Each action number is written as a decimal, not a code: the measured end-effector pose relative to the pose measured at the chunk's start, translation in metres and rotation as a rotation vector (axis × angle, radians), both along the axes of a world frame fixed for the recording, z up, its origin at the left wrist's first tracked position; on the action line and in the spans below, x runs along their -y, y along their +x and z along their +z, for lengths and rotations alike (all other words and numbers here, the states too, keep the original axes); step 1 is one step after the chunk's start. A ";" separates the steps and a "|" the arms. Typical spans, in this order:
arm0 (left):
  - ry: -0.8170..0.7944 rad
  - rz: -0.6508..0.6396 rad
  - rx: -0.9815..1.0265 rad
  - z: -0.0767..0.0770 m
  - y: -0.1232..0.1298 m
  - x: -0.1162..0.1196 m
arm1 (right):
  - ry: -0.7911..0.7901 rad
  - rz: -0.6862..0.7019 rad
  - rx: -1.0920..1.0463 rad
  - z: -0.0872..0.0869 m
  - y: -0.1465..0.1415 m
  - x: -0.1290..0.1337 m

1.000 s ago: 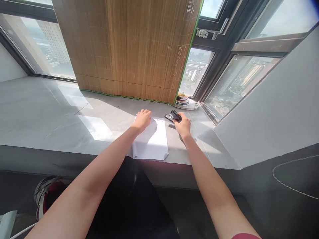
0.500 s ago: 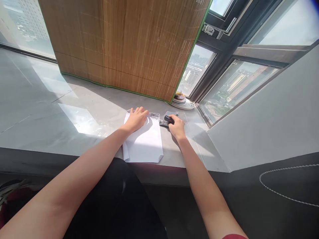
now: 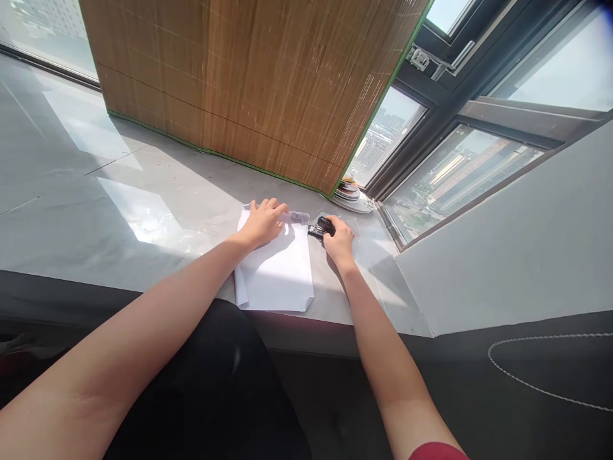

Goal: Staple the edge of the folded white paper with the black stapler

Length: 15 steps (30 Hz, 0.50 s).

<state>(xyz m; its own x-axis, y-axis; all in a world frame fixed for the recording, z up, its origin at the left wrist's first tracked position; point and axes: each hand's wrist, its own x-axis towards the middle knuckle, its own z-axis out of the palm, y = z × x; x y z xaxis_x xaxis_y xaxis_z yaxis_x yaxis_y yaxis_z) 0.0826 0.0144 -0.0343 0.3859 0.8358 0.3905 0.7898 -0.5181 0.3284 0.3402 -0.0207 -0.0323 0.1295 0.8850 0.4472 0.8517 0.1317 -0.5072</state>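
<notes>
White paper point(image 3: 275, 275) lies on the grey stone sill, its left edge rolled up and its lower right corner curled. My left hand point(image 3: 263, 223) rests on the upper part of the paper, fingers apart and pressing down. Along the paper's top edge, right of those fingers, shows a see-through strip with dark marks point(image 3: 299, 218); what it is I cannot make out. A black stapler point(image 3: 322, 228) is gripped in my right hand point(image 3: 340, 239), just right of the paper. Its jaw end points left at the paper's upper right edge.
A stack of plates point(image 3: 352, 195) stands in the window corner behind my right hand. A brown bamboo blind point(image 3: 249, 83) with a green border hangs down to the sill point(image 3: 201, 185). A white wall point(image 3: 502, 249) rises at right, with a beaded cord point(image 3: 493, 364) below.
The view has tilted slightly. The stapler stays in my right hand beside the paper, turned a little. My left hand keeps its place on the paper.
</notes>
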 end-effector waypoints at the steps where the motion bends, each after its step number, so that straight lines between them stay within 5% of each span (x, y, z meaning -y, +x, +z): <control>1: -0.007 -0.004 -0.009 0.000 0.001 0.000 | 0.006 0.037 -0.001 -0.001 0.000 -0.001; 8: 0.016 -0.087 -0.080 -0.001 0.010 0.007 | 0.009 0.089 0.035 -0.002 -0.004 -0.002; 15: -0.094 -0.450 -0.184 -0.001 0.014 0.010 | 0.019 0.147 0.126 0.002 -0.006 0.002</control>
